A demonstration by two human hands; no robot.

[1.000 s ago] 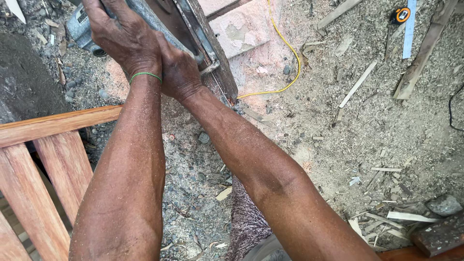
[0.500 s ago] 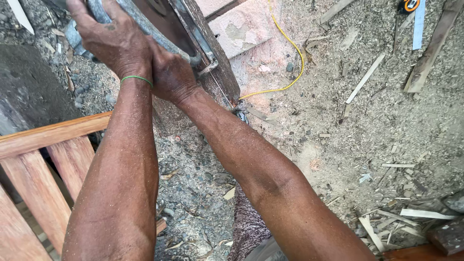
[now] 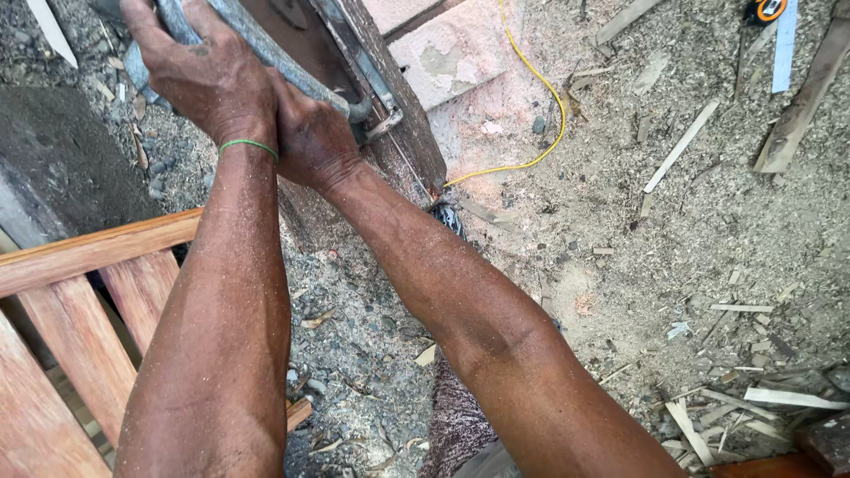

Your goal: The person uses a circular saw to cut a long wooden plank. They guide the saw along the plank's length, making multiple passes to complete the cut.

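Both hands, left hand point(image 3: 208, 84) and right hand point(image 3: 312, 142), have fingers clamped on a grey metal bar point(image 3: 266, 53).

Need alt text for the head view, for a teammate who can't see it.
Both hands, left hand and right hand, grip a curved grey metal handle on a tool against a dark wooden board. The ground is covered in sawdust and wood scraps, with a yellow cord and a reddish slatted wooden frame at lower left.

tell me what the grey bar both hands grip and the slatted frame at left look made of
The curved grey bar looks like metal: dull, smooth, tubular, though a coating is possible. The reddish slatted frame looks like wood, with visible grain and a slight sheen, possibly varnished.
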